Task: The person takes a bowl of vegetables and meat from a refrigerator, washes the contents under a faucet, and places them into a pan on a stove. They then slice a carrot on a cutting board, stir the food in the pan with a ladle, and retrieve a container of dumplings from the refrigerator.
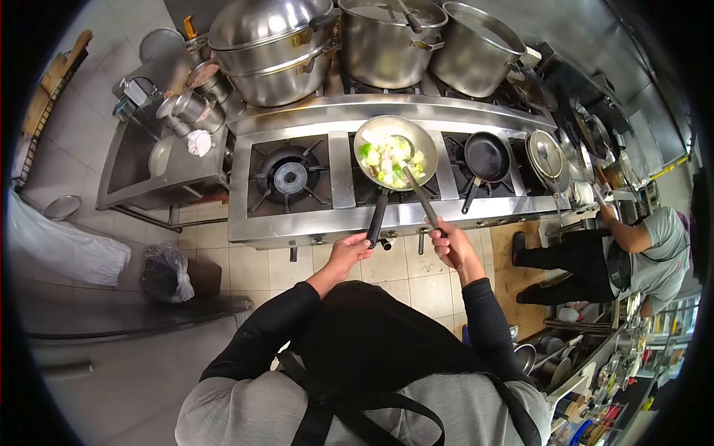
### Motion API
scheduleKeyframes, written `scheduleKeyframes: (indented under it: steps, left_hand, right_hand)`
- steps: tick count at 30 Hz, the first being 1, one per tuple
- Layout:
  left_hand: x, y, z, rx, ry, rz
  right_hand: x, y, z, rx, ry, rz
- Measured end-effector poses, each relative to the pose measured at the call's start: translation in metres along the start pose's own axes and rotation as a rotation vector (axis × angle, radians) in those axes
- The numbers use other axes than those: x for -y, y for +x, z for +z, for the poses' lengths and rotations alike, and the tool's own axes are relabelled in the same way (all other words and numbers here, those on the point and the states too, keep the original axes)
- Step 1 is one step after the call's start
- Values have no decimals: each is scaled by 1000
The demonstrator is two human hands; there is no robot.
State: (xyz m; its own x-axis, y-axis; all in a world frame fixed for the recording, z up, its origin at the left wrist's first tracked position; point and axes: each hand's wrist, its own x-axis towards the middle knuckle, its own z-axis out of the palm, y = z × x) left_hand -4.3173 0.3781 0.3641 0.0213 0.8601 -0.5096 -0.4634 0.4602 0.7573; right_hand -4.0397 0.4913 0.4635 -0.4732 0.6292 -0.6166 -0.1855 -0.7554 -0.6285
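Observation:
My left hand (348, 255) is closed at the end of the black handle of a frying pan (426, 141), which sits on a burner of the stove. Chopped pale and green vegetables (390, 160) lie in the pan. In my right hand (455, 247) is the dark grip of a long-handled ladle (418, 189); its head rests among the vegetables and is partly hidden. Both hands are in front of the stove's near edge.
A bare burner (290, 178) is left of the pan, and a small black skillet (486, 157) stands right of it. Large steel pots (390, 52) line the raised back. A co-worker (639, 249) stands at the right. A bin (167, 273) is at the left.

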Motion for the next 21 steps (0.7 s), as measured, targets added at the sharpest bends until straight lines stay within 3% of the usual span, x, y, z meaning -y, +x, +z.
scheduleKeyframes:
  steps: [1, 3, 5, 11, 14, 15, 17, 19, 21]
  left_hand:
    - [2, 0, 1, -1, -19, 20]
    - [4, -1, 1, -4, -33, 39]
    - [6, 0, 0, 1, -44, 25]
    - [3, -8, -5, 7, -32, -14]
    - [8, -14, -20, 8, -11, -38]
    - [8, -15, -23, 17, 11, -39]
    - [8, -17, -22, 17, -28, -49]
    - [6, -12, -18, 13, -71, -52]
    - [-1, 4, -6, 105, -91, -175]
  right_hand:
    - [-1, -1, -2, 173, 321, 65]
    - [2, -11, 4, 201, 369, 78]
    - [11, -34, 24, -29, -16, -30]
    - [10, -69, 32, -130, -443, -160]
    - [-2, -90, 40, -372, -1321, -621]
    - [-2, -103, 51, -372, -1318, -622]
    - [-6, -122, 64, -397, -1146, -269]
    - [-21, -118, 51, -368, -1158, -297]
    - [-39, -96, 25, -320, -1339, -556]
